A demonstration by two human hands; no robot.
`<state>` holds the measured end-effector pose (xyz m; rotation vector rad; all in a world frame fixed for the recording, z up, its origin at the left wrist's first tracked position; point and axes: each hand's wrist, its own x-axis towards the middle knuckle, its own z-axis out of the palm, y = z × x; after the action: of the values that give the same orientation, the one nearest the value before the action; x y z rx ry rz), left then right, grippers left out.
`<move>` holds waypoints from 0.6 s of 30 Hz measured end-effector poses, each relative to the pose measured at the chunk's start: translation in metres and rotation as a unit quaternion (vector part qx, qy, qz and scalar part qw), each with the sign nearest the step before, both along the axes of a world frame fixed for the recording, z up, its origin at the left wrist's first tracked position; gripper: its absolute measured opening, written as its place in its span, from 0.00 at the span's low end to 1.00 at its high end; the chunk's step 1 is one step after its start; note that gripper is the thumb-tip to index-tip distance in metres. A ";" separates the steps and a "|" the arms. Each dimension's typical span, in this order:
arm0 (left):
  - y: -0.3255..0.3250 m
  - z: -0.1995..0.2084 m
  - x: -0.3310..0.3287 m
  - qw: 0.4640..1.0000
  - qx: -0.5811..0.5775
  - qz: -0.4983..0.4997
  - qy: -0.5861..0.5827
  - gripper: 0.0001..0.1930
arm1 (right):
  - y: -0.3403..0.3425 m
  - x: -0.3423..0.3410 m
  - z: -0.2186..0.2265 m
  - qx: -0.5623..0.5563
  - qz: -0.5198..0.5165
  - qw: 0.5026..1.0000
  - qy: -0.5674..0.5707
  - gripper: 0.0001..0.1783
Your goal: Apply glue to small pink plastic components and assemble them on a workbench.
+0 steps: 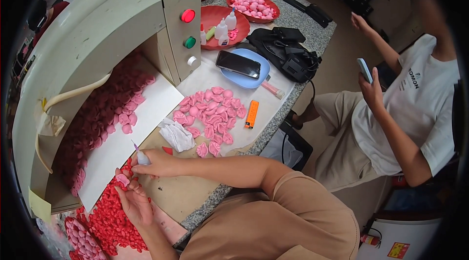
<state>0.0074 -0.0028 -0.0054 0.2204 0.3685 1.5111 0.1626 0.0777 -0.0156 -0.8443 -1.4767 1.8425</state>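
A grey speckled stone counter (320, 37) bears brown paper (188, 192) beside the right fingers (147, 170), and a pink sheet (170, 225) with a heap of small red pieces (110, 216) just beside the left fingers (142, 193). Beyond the right fingers, a pale covering sheet (195, 78) carries pink petal-like pieces (215, 113) and an orange lighter (251, 114), while an arched white machine (93, 40) stands to their left. Farthest from the fingers rest a blue dish (256, 81), a black bag (261, 40) and red trays (207, 14).

Small-batch workshop: curved machine (105, 23) w/ push-buttons (190, 42) fwd-L of gripped bottle (143, 158); loose red pcs (110, 216) heaped nearer wearer; tray (238, 12) of pink pcs (251, 6), stone bench (315, 30) well beyond grip.
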 end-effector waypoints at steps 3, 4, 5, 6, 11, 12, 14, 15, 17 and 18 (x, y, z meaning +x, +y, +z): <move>0.000 -0.001 -0.002 1.000 0.009 0.003 -0.006 0.27 | 0.000 -0.001 0.000 -0.005 -0.003 1.000 -0.002 0.13; 0.000 -0.002 -0.002 1.000 0.010 0.001 -0.005 0.26 | 0.000 -0.001 0.000 -0.005 -0.004 1.000 -0.002 0.13; 0.001 -0.002 -0.001 1.000 0.010 -0.001 -0.004 0.26 | 0.000 0.000 -0.001 -0.003 -0.004 1.000 -0.003 0.13; 0.001 -0.002 -0.001 1.000 0.010 -0.001 -0.003 0.26 | 0.000 0.000 -0.001 0.000 -0.004 1.000 -0.004 0.13; 0.000 0.001 -0.002 1.000 -0.002 0.002 0.001 0.26 | -0.001 -0.003 -0.003 -0.001 -0.013 1.000 0.017 0.13; 0.000 0.001 -0.002 1.000 -0.003 0.003 0.002 0.26 | -0.001 -0.004 -0.004 0.004 -0.029 0.999 0.030 0.12; 0.000 0.002 0.000 1.000 -0.006 -0.003 0.000 0.26 | -0.002 -0.005 -0.006 0.006 -0.030 0.999 0.029 0.13; 0.001 0.001 0.000 1.000 -0.006 -0.001 0.001 0.26 | -0.001 -0.004 -0.006 0.009 -0.031 0.999 0.028 0.13; 0.002 -0.002 0.000 1.000 -0.003 -0.001 0.005 0.26 | -0.001 -0.003 -0.006 0.009 -0.034 0.999 0.025 0.13; 0.002 -0.003 0.000 1.000 -0.004 0.000 0.005 0.26 | -0.001 -0.002 -0.007 0.008 -0.039 0.999 0.022 0.13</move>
<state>0.0073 -0.0005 -0.0089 0.2229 0.3823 1.5080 0.1604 0.0766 -0.0222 -0.8368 -1.4113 1.7790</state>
